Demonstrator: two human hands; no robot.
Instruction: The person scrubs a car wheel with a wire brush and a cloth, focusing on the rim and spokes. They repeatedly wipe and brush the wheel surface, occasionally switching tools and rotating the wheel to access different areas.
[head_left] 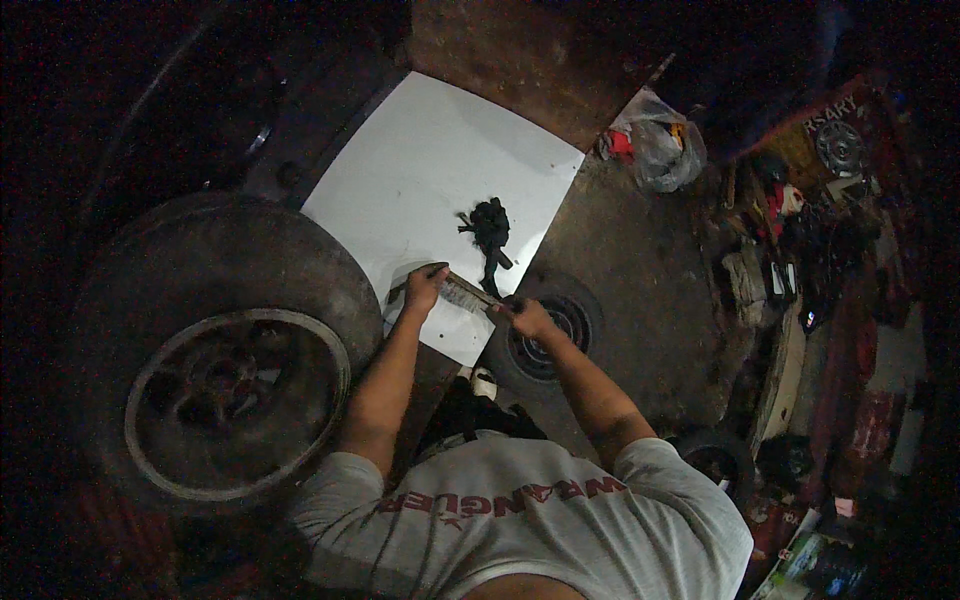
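Both hands grip a long narrow tool that looks like a wire brush (464, 295), with a pale fringe along its lower side. My left hand (425, 287) is closed round its upper left end. The other end, darker, sits in the closed fingers of my right hand (530, 317). The brush is held tilted, lower at the right, over the near part of a white board (430, 170). Just beyond my hands a black irregular object (488, 228) rests on the board; in this dim light its kind cannot be made out.
A large tyre on a rim (240, 395) stands close by my left arm. A smaller wheel (545, 340) lies below my right hand. A clear plastic bag (665, 150) sits beyond the board's right corner. Tools and clutter (790, 260) line the right side.
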